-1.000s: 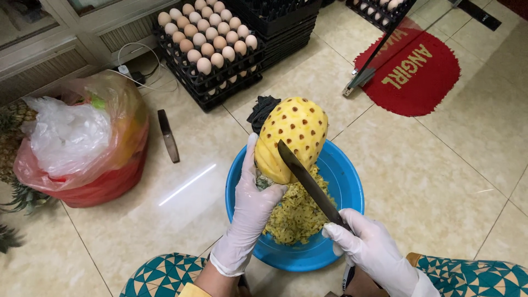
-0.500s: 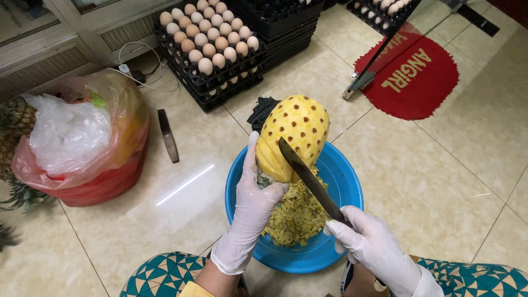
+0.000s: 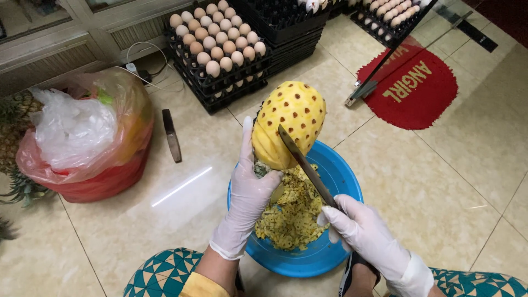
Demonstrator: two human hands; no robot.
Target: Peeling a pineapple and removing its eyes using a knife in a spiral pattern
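Observation:
My left hand (image 3: 250, 190), in a white glove, grips the base of a peeled yellow pineapple (image 3: 289, 122) dotted with brown eyes and holds it upright above a blue basin (image 3: 344, 179). My right hand (image 3: 366, 231), also gloved, holds a long dark knife (image 3: 305, 165) by its handle. The blade's tip lies against the pineapple's lower front side. Pineapple peelings (image 3: 291, 212) fill the bottom of the basin.
Black trays of brown eggs (image 3: 217, 47) are stacked at the back. A red basket with plastic bags (image 3: 85, 140) stands at the left, unpeeled pineapples (image 3: 14, 143) beside it. A second knife (image 3: 171, 135) lies on the tiled floor. A red mat (image 3: 412, 88) is at the right.
The pineapple has been turned slightly in my left hand, and the knife blade has shifted a little along its side. Everything else stays put.

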